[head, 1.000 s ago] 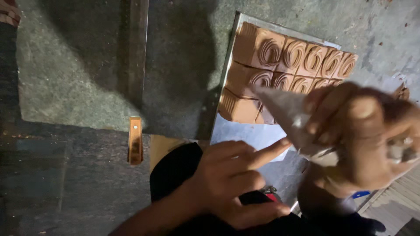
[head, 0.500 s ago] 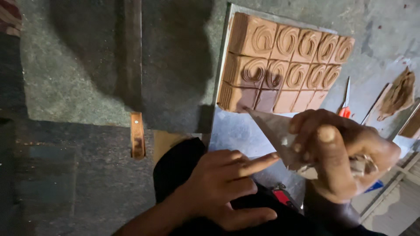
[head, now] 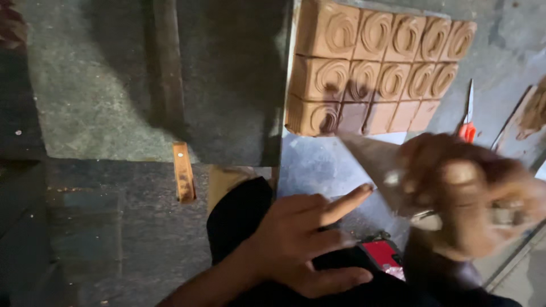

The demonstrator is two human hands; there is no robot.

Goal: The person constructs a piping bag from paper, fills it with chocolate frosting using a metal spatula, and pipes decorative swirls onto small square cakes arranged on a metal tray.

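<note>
On a grey metal tray (head: 318, 165), brown swirl-piped square blocks (head: 375, 68) (some apparently still plain); right hand (head: 472, 199) squeezes translucent piping cone (head: 375, 162), left hand (head: 301, 239) spread.

One camera only, worn on the head, and it looked steeply down over the person's lap at close range. The left hand (head: 296, 244) and the blurred right hand (head: 472, 199) filled the lower right, very near the lens. Farther off, at the top of the frame, sat the metal tray (head: 318, 165) of brown moulded blocks (head: 375, 68); the grey floor (head: 96, 91) took up the left half. No second view shared the scene.
</note>
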